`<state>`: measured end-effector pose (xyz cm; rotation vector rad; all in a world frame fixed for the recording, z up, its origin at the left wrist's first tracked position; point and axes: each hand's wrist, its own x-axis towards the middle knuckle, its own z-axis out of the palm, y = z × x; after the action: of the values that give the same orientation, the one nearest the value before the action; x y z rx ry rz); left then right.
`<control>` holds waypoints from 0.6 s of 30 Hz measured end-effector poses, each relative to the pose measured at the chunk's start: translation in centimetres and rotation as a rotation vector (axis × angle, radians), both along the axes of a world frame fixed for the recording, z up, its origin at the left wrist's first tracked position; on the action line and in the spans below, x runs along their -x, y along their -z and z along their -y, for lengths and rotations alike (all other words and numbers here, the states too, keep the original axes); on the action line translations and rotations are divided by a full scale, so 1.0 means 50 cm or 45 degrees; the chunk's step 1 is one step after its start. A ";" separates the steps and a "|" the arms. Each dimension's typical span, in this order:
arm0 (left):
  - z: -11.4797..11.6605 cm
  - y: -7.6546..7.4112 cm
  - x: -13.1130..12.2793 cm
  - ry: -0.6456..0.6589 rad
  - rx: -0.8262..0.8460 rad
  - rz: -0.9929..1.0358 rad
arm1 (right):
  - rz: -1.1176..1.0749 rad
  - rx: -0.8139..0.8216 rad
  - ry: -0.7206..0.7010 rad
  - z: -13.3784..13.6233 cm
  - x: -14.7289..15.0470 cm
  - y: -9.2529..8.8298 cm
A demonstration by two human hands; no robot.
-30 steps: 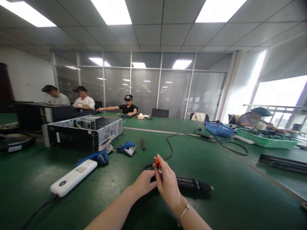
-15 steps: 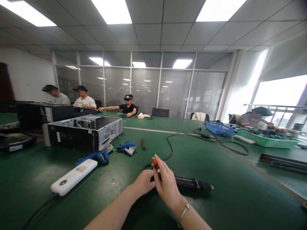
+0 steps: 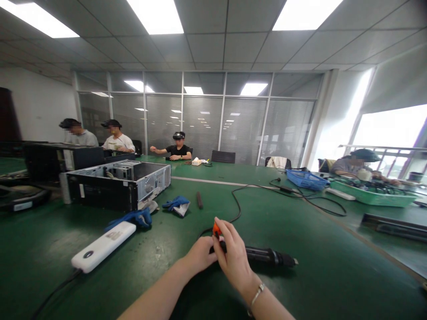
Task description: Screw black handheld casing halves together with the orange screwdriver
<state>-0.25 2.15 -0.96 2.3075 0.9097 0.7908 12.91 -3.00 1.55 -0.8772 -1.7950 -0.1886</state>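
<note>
A black corded electric screwdriver lies on the green table, its tip pointing right. My left hand is closed around its rear end, where the cable comes out; the fingertips are partly hidden. Close against it, my right hand pinches a small orange piece between thumb and fingers, just above the tool's rear end. What the orange piece is, and whether it is joined to the tool, I cannot tell. The black cable runs from behind my hands toward the back right.
An open computer case stands at left, with blue gloves and a brown stick nearby. A white power strip lies front left. Blue and green baskets stand at right. Several people sit around the table.
My right fingers have shifted slightly around the orange piece, showing more of it. My left hand stays at the tool. Across the table, a person in black has drawn back an outstretched arm.
</note>
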 end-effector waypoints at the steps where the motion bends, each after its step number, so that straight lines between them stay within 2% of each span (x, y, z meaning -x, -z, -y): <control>1: -0.001 0.002 0.000 -0.001 -0.002 0.005 | 0.000 -0.004 0.014 -0.001 -0.002 0.000; 10: 0.001 -0.003 0.006 0.009 0.003 -0.022 | -0.015 0.044 0.009 -0.003 -0.001 0.009; 18: -0.005 0.009 0.003 -0.009 -0.033 -0.047 | -0.029 -0.002 0.007 0.000 -0.005 -0.002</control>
<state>-0.41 2.39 -1.43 2.3499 0.9293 0.7694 13.17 -2.98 1.65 -0.8797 -1.7711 -0.1832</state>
